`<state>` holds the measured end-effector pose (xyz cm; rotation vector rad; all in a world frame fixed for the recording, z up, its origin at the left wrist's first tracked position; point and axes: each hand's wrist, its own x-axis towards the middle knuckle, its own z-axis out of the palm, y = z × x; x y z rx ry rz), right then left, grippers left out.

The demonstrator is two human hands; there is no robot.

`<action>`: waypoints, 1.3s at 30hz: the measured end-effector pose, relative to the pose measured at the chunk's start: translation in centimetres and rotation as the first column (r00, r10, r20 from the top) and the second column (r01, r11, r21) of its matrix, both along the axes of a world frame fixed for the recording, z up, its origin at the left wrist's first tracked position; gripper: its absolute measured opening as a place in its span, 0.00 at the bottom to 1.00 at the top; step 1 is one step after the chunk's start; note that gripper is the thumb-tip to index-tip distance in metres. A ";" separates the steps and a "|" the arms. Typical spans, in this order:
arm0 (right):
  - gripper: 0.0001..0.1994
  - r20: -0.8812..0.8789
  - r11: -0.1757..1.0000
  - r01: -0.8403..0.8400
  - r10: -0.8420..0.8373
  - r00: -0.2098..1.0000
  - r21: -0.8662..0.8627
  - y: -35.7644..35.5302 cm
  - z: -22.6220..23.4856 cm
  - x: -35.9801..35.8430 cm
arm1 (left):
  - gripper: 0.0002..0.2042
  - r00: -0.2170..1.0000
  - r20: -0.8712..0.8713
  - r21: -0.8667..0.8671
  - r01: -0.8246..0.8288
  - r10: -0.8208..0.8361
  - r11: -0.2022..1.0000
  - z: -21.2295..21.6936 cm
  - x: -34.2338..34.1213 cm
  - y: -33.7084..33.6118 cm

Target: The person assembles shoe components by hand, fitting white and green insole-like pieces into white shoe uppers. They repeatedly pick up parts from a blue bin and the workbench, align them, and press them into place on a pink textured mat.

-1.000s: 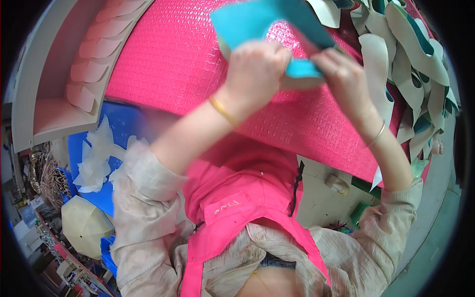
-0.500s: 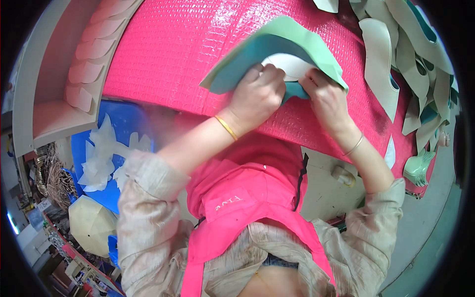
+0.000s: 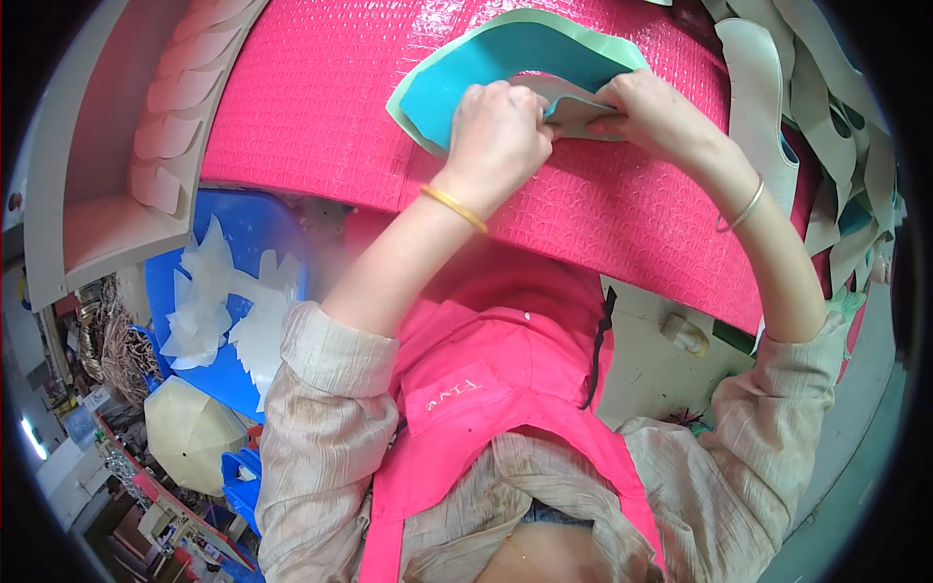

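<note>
A curved shoe upper [image 3: 515, 56], teal on its inner face with a pale green rim, stands bent over the pink table cover. My left hand [image 3: 501, 131] is closed on its near inner edge, fingertips pinched together. To the right, my right hand [image 3: 656, 105] grips the other side of that edge between thumb and fingers. Between the two hands shows a pale beige part [image 3: 578, 109] of the piece with a teal edge; how it joins the rest is partly hidden by my fingers.
Several beige shoe uppers [image 3: 758, 97] lie heaped at the table's right. On the left stands a rack [image 3: 87, 185] with a row of pale cut pieces [image 3: 170, 138]. Below it, a blue bin [image 3: 209, 364] holds white paper-like scraps [image 3: 199, 306]. The pink-covered table [image 3: 311, 107] curves in front of me.
Both hands have moved up and away from me with the shoe upper. Its teal inner face now shows more, and the white part between my hands has given way to a beige one.
</note>
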<state>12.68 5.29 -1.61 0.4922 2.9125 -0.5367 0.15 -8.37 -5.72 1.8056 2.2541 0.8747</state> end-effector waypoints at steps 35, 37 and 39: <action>0.14 0.201 0.964 -0.210 0.176 0.964 0.163 1.2 -0.3 -3.0 | 0.17 0.972 -0.151 0.082 0.192 -0.178 0.978 -1.3 2.6 -2.9; 0.12 0.281 0.974 -0.220 0.197 0.939 0.051 1.4 0.0 -3.2 | 0.17 0.969 -0.159 0.115 0.210 -0.191 0.971 -1.3 2.9 -2.3; 0.10 0.396 0.975 -0.198 0.145 0.907 0.096 1.5 1.1 -3.1 | 0.17 0.967 -0.170 0.234 0.229 -0.192 0.945 -2.1 3.7 -1.3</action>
